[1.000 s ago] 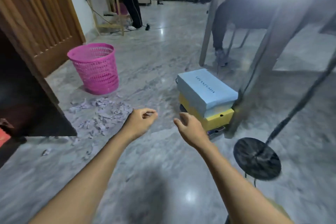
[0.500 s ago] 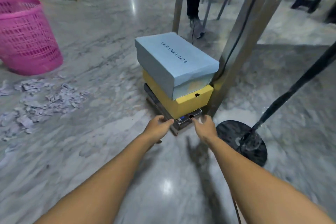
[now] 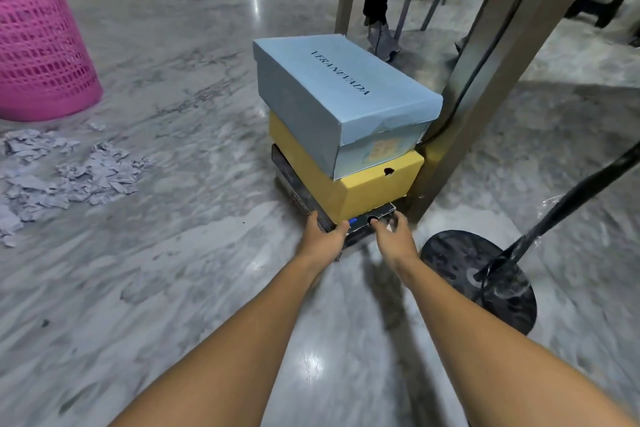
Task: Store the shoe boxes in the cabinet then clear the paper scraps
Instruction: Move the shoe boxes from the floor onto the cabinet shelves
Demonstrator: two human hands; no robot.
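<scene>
Three shoe boxes stand stacked on the marble floor beside a table leg: a light blue box (image 3: 346, 90) on top, a yellow box (image 3: 374, 184) under it, and a black box (image 3: 298, 184) at the bottom. My left hand (image 3: 323, 236) grips the near left corner of the black box, thumb on its top edge. My right hand (image 3: 394, 234) touches the near right end of that box, fingers curled around it. Torn grey paper scraps (image 3: 69, 173) lie in a heap on the floor to the left. The cabinet is out of view.
A pink mesh waste basket (image 3: 38, 45) stands at the far left behind the scraps. A metal table leg (image 3: 491, 87) rises just right of the stack. A black round stand base (image 3: 481, 277) with a slanted pole sits at the right. A seated person's legs show behind.
I have come closer and lower to the stack. Both hands went from hanging free in the air to the near end of the black bottom box.
</scene>
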